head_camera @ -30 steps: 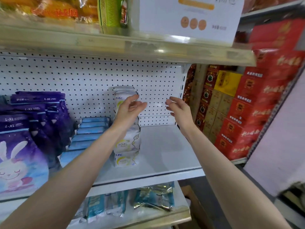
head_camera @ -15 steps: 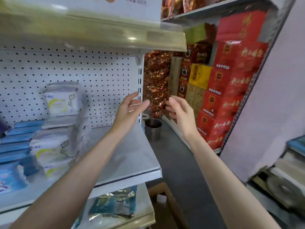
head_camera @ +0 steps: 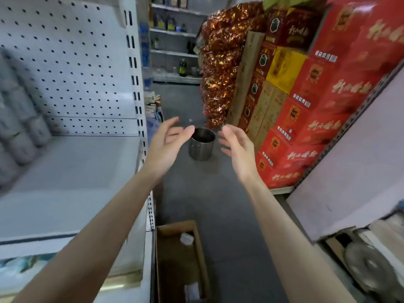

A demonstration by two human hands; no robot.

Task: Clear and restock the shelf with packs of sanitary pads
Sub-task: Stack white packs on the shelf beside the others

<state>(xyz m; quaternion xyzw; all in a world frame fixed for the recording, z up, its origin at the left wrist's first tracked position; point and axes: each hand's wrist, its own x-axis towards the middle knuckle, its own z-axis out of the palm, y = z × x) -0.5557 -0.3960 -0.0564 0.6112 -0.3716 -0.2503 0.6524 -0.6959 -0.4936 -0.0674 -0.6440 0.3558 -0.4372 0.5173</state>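
A stack of white pad packs [head_camera: 17, 127] shows blurred at the far left of the white shelf [head_camera: 72, 182], against the pegboard back. My left hand [head_camera: 166, 147] and my right hand [head_camera: 238, 149] are raised over the aisle, palms facing each other, fingers relaxed, holding nothing. Both hands are off the shelf, to the right of its end post. On the floor below them stands a brown cardboard box [head_camera: 179, 259] with a white pack [head_camera: 187, 238] lying inside.
A steel pot [head_camera: 201, 144] sits on the grey floor between my hands. Red and yellow cartons [head_camera: 306, 101] and shiny red bags [head_camera: 220, 68] are stacked on the right. A pale wall panel [head_camera: 349, 182] stands at the right, a fan [head_camera: 369, 267] below it.
My view has swung right, from the shelf to the aisle and the floor. Both hands left the pad stack and moved with it, still holding nothing. The box came into view.
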